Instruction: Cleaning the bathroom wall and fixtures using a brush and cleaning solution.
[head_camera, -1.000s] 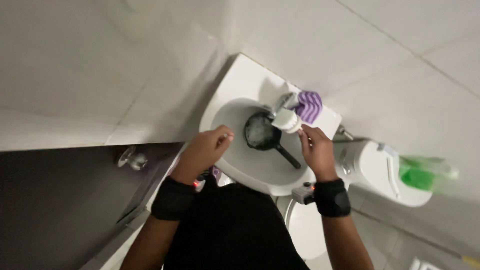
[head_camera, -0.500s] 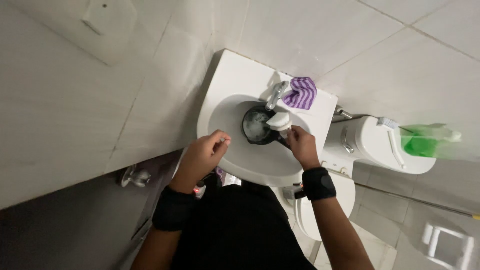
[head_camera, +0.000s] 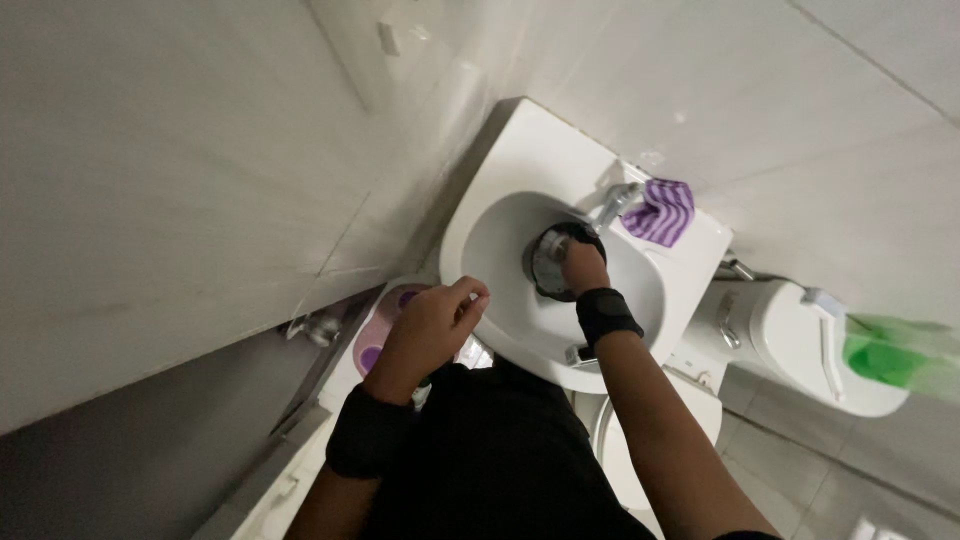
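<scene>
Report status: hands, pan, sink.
Right hand down in the sink, on the dark pan. Left hand loosely curled at the basin's front edge, holding nothing visible. Purple striped cloth beside the tap.

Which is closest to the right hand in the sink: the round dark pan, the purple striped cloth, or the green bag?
1. Round dark pan, in the sink under the right hand.
2. Purple striped cloth, on the sink rim past the tap.
3. Green bag, far right by the toilet tank.
</scene>
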